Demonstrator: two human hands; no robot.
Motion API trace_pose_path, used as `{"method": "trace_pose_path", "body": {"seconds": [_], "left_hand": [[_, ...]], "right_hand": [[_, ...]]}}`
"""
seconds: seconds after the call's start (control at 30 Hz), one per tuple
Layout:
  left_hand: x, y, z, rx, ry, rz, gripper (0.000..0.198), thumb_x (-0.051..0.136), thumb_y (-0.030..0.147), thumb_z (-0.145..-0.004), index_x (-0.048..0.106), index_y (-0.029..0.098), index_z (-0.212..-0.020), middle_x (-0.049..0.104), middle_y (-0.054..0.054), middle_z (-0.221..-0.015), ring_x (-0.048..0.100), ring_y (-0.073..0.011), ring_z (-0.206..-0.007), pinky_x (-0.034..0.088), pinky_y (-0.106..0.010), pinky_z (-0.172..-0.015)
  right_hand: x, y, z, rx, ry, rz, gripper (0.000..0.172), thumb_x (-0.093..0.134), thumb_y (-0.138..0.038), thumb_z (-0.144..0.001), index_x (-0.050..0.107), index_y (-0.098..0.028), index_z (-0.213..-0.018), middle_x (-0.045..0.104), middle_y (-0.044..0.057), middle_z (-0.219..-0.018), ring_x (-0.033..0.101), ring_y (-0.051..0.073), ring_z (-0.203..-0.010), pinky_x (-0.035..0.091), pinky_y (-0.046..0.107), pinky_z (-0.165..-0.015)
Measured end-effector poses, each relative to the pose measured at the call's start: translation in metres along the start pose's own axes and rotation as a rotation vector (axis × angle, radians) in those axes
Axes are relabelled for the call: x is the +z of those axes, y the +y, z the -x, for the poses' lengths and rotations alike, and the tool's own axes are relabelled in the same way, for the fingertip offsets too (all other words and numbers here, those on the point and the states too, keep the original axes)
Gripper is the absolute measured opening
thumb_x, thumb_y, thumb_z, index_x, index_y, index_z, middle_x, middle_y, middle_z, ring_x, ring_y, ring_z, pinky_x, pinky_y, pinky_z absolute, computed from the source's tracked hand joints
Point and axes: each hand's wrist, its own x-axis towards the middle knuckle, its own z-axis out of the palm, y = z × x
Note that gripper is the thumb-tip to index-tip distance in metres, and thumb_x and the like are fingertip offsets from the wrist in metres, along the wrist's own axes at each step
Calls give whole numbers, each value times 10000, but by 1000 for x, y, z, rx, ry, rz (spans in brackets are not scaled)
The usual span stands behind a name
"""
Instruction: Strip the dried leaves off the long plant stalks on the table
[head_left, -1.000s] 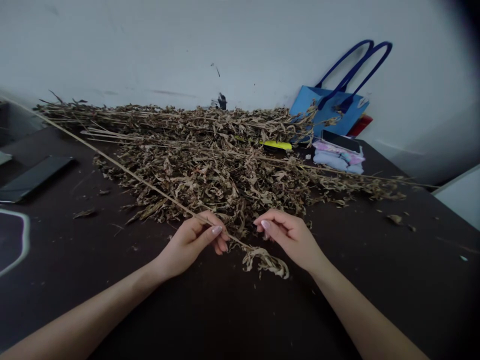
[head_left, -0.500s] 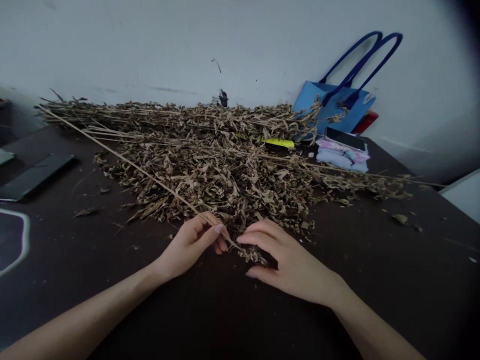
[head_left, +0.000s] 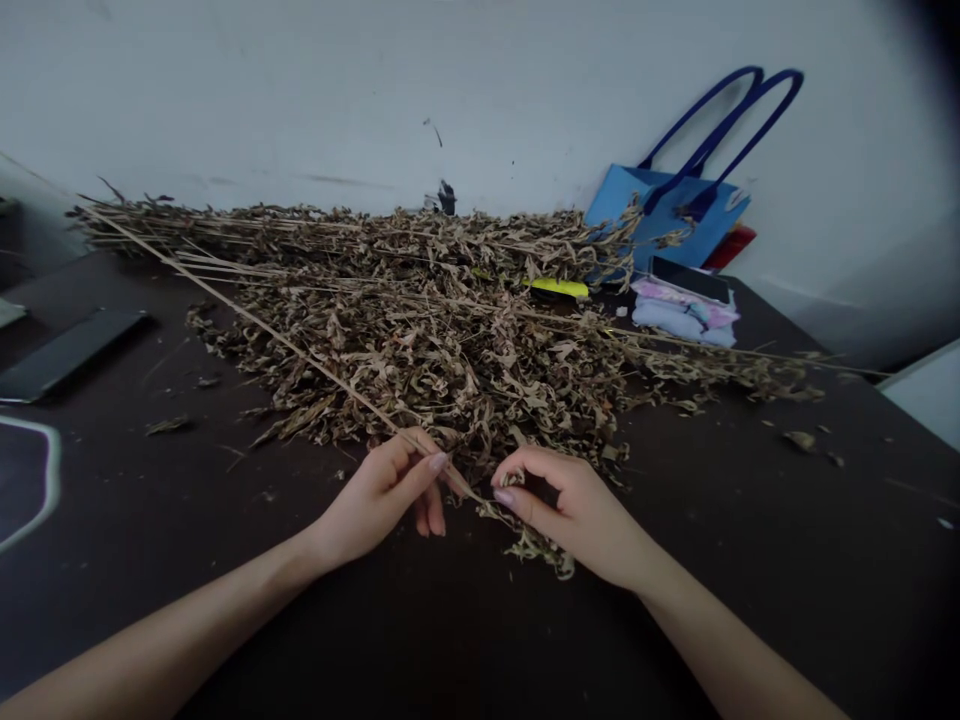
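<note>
My left hand (head_left: 394,485) pinches a long dried plant stem (head_left: 289,343) between thumb and fingers. The stem slants from the far left down to its leafy tip (head_left: 544,550), which hangs under my right hand. My right hand (head_left: 577,505) is closed, thumb and forefinger pressed on a curled dried leaf (head_left: 512,479) by the stem's end. Just beyond both hands lies a wide heap of brown dried leaves (head_left: 450,370).
A bundle of dried stalks (head_left: 337,235) lies along the wall. At the back right stand a blue bag (head_left: 712,225) and a phone (head_left: 690,280) on folded cloth (head_left: 682,318). A dark flat object (head_left: 71,350) rests on the left of the dark table (head_left: 750,520).
My right hand's fingers have closed from a spread position onto a leaf near the stem's tip. The leafy tip has swung down and right. My left hand keeps its pinch.
</note>
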Motion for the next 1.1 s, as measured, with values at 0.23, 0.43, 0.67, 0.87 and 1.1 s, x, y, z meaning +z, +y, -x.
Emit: {"method": "trace_pose_path", "body": {"seconds": [0.23, 0.43, 0.67, 0.87, 1.1], "left_hand": [[2, 0, 0, -9, 13, 10, 247, 423, 372, -914, 462, 138, -844, 621, -10, -503, 570, -109, -419, 459, -193, -425], [4, 3, 1, -20, 4, 52, 230, 412, 347, -921, 458, 135, -844, 628, -14, -503, 576, -107, -420, 466, -189, -429], [9, 4, 4, -11, -12, 146, 195, 441, 327, -915, 426, 155, -825, 633, -9, -529, 587, -107, -436, 484, -205, -452], [10, 0, 4, -9, 0, 221, 209, 544, 328, -861, 414, 164, -849, 637, -10, -680, 617, -118, -504, 492, -229, -473], [7, -6, 2, -65, -3, 146, 235, 665, 299, -768, 533, 123, -852, 583, 14, -677, 529, -69, -499, 433, -202, -494]], "right_hand": [[0, 2, -1, 70, -43, -76, 159, 482, -302, -870, 573, -233, -980, 634, 19, -900, 573, 144, -815, 440, 290, -720], [-1, 1, -1, 18, -122, -52, 161, 508, -216, -838, 576, -256, -978, 626, -8, -934, 568, 119, -829, 437, 257, -730], [8, -1, 3, -139, -56, 97, 164, 515, -105, -802, 568, -215, -910, 585, -9, -885, 527, 109, -852, 406, 240, -758], [12, -4, 4, -246, -49, 201, 116, 460, -130, -863, 563, -182, -869, 550, 22, -830, 475, 132, -828, 392, 263, -734], [16, -3, 5, -280, -78, 283, 158, 417, -164, -903, 574, -176, -900, 532, 33, -829, 445, 143, -817, 374, 280, -741]]}}
